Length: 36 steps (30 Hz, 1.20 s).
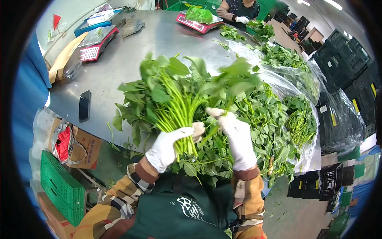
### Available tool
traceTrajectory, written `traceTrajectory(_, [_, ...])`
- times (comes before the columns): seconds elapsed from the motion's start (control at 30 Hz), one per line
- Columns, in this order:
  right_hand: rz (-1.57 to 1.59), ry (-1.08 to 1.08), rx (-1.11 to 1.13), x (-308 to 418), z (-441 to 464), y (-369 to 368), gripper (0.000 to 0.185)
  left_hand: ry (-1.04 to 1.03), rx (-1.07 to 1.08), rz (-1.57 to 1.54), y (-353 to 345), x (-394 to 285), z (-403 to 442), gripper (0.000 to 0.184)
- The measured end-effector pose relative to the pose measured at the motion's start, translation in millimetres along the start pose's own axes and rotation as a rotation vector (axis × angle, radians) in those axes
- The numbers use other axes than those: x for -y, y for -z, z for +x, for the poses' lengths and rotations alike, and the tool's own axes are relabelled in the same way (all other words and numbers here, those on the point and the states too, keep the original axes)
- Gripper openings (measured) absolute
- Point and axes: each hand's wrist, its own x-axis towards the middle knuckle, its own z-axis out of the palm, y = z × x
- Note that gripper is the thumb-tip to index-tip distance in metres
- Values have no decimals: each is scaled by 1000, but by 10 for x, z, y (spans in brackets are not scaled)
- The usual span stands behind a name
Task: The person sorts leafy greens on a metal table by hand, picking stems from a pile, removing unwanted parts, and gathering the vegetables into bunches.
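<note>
My left hand (169,147), in a white glove, is wrapped around a thick bunch of leafy green stems (179,105). The stems fan upward, and their cut ends stick out below the fist. To its right, my gloved right hand (235,137) is closed with thumb and fingers together on a leafy sprig (232,79), whose leaves are blurred by motion. Under and beyond both hands spreads a loose pile of the same greens (254,115). A tool with a wooden handle (271,165) lies among the leaves at the right.
A phone (84,106) lies on the metal table (115,71). One scale (99,43) stands at the back left; another scale (199,22) holds a green bundle. Across the table is a person (240,12) in white gloves. Plastic sheeting (286,79) lies under greens; dark crates (342,59) are stacked right.
</note>
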Motion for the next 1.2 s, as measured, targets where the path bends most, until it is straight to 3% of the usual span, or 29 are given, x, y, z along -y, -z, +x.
traceTrajectory(0.03, [-21, -15, 0, -62, -49, -130, 30, -27, -65, 58, -54, 84, -5, 35])
traceTrajectory(0.1, [-315, 198, -60, -302, -55, -253, 28, -18, -33, 114, 14, 203, 0, 35])
traceTrajectory(0.13, [-591, 422, -117, -374, -40, -277, 27, -13, -32, 80, -94, 201, -33, 34])
traceTrajectory(0.2, [-144, 207, -74, -352, -15, -167, 24, 105, 42, 83, 96, 133, -6, 30])
traceTrajectory(0.27, [108, -40, -142, -230, 49, 86, 24, 61, 0, -17, 217, 162, 52, 25])
traceTrajectory(0.33, [-99, 52, -355, -771, 240, 506, 25, -23, -40, -89, 137, 75, 29, 25])
traceTrajectory(0.4, [-268, -27, -501, -1232, 333, 962, 25, -86, -31, -64, 115, 7, 15, 22])
traceTrajectory(0.47, [-869, -106, -592, -1785, 255, 1292, 23, -88, -2, -80, 155, -14, 15, 20])
traceTrajectory(0.53, [-1098, -105, -517, -1951, 81, 1386, 19, -52, 1, -88, 188, -18, 17, 18])
traceTrajectory(0.57, [-1230, -209, -359, -1904, 70, 1421, 18, -42, -10, -95, 200, -6, 17, 18])
traceTrajectory(0.63, [-806, -47, -385, -1925, 112, 1451, 19, -21, -3, -121, 229, 42, 37, 17])
traceTrajectory(0.67, [-910, -92, -256, -1870, 73, 1592, 19, -13, -17, -126, 233, 67, 27, 17])
traceTrajectory(0.7, [-939, -113, -363, -2132, 137, 1715, 19, -8, -25, -129, 223, 77, 35, 18])
traceTrajectory(0.73, [-992, -153, -420, -1553, 106, 1422, 20, -4, -30, -132, 213, 84, 49, 18])
traceTrajectory(0.77, [-1072, -128, -443, -1644, 112, 1443, 20, 5, -15, -140, 235, 100, 60, 18])
traceTrajectory(0.93, [-1400, -126, -426, -1805, 210, 1387, 16, -6, -20, -123, 221, 92, 46, 18])
traceTrajectory(1.03, [-1424, -164, -361, -1697, 264, 1414, 12, -14, -56, -121, 237, 91, 22, 17])
traceTrajectory(1.13, [-1052, -50, -545, -1491, 312, 1460, 13, -18, -56, -139, 250, 79, 20, 16])
traceTrajectory(1.17, [-885, -13, -588, -1408, 344, 1496, 16, -17, -57, -141, 263, 82, 30, 16])
traceTrajectory(1.2, [-329, 14, -530, -1289, 350, 1522, 18, -14, -58, -142, 270, 83, 34, 16])
